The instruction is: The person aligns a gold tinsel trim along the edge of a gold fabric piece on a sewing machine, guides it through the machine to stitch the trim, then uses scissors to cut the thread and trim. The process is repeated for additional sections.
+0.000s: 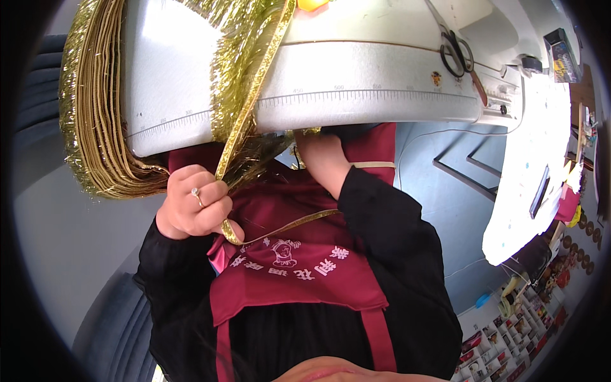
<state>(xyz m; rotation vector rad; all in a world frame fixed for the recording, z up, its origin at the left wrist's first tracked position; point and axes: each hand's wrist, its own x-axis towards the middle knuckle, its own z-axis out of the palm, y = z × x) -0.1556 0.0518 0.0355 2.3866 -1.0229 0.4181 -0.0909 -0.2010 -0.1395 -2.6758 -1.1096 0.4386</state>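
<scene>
A narrow glittery gold ribbon runs down over the front edge of the pale worktop. My left hand, with a ring on one finger, is closed around it in front of my dark red apron. From that fist the ribbon loops across the apron toward my right sleeve. My right hand reaches beneath the worktop's front edge, its fingers hidden there. Shiny gold tinsel fringe lies over the worktop beside the ribbon and hangs down between my hands.
A thick folded stack of gold fringe drapes over the worktop's left end. Black-handled scissors lie at the right, near a measuring scale along the front edge. A yellow-orange object sits at the back. Farther right stands a white-covered table.
</scene>
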